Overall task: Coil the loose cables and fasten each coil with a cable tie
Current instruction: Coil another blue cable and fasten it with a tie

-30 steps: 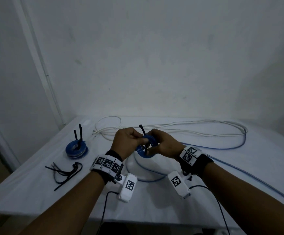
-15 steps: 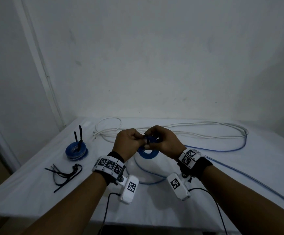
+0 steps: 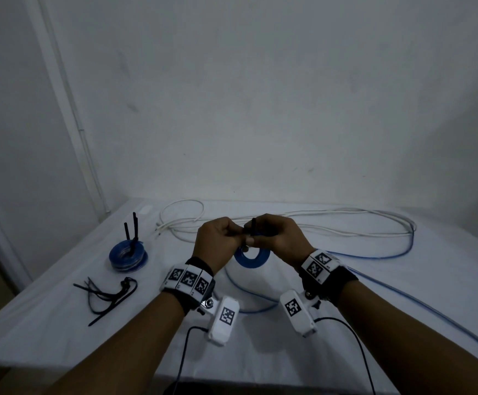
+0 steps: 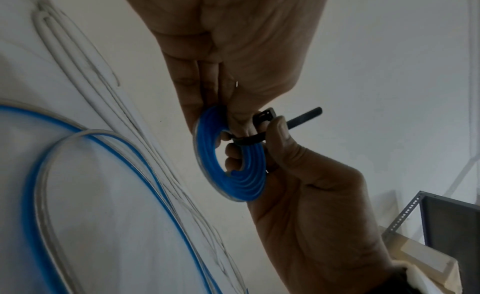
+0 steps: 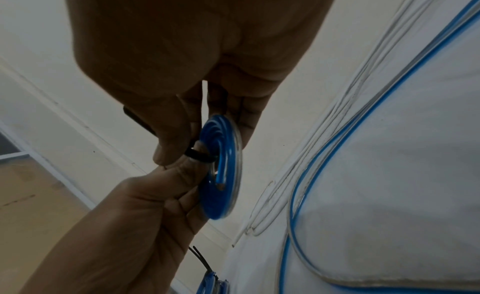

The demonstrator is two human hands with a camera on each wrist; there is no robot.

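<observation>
Coil in hand: a flat blue cable coil [image 3: 251, 256] was held upright above the table [image 3: 61, 323], between both hands, near the front middle.
Cable tie: a black cable tie [image 4: 249, 139] was looped through the coil's centre hole and over its upper rim; its free tail [image 4: 303, 117] stuck out past the head.
Left hand: the left hand [image 3: 217, 243] had its fingers curled round the coil's rim, the thumb at the tie's head.
Right hand: the right hand [image 3: 277, 238] pinched the tie close to the coil, its fingers also bearing on the coil's face.
Loose cable: a blue cable [image 3: 397, 255] ran from the coil across the table to the right; white cable [image 3: 317, 223] lay in long loops at the far side.
Finished coil: a second blue coil [image 3: 128, 256] lay at the left, two black tie tails standing up from it.
Spare ties: a bunch of black ties [image 3: 106, 295] lay near the left front edge.
</observation>
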